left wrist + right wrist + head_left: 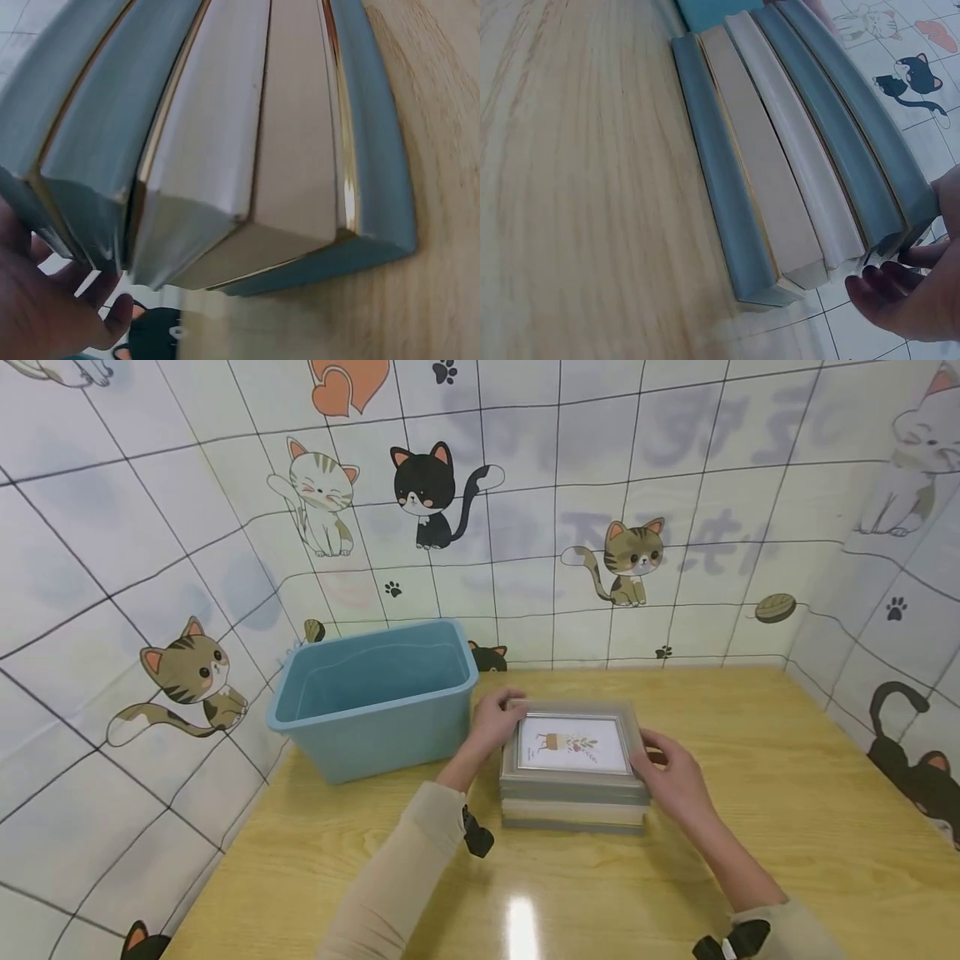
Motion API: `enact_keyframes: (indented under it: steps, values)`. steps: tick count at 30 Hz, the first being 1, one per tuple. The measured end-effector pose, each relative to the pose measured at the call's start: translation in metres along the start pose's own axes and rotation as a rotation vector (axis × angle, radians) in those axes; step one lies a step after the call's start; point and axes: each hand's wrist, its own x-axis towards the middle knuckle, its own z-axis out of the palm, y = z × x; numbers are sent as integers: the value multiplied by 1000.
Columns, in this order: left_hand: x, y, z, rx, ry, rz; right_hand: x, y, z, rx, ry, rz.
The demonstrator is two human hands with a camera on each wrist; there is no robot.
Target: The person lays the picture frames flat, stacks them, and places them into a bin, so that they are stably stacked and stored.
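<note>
Several picture frames lie flat in one pile on the table, grey ones above and below with paler ones between them. The top picture frame point(577, 745) has a grey border around a white print of a plant in a pot. My left hand point(497, 720) grips its left side, thumb near the upper left corner. On the opposite side, my right hand point(675, 777) holds the right edge with the thumb at the rim. Both wrist views show the pile's stacked edges, with a pale frame point(202, 127) midway and the bottom grey frame point(727, 180) against the table.
A blue plastic bin point(390, 735) stands left of the pile, close to my left hand; no contents show in it. The wooden table point(750, 727) reaches back to a wall covering point(525, 552) printed with cats and grid lines, which also encloses both sides.
</note>
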Motion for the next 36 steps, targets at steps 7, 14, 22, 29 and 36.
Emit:
enact_keyframes:
  steps: [7,14,22,29,36]
  values:
    - [-41,39,-39,237,15,367,16,-18,-17,-71,62,-130]
    - [-91,67,-128,362,127,505,54,-80,-10,-79,46,-340]
    - [-87,19,-223,486,326,310,104,-127,44,-153,-172,-467]
    - [-78,-22,-254,576,396,70,125,-139,88,-224,-289,-436]
    - [-63,-46,-263,499,482,-155,147,-141,128,-212,-453,-368]
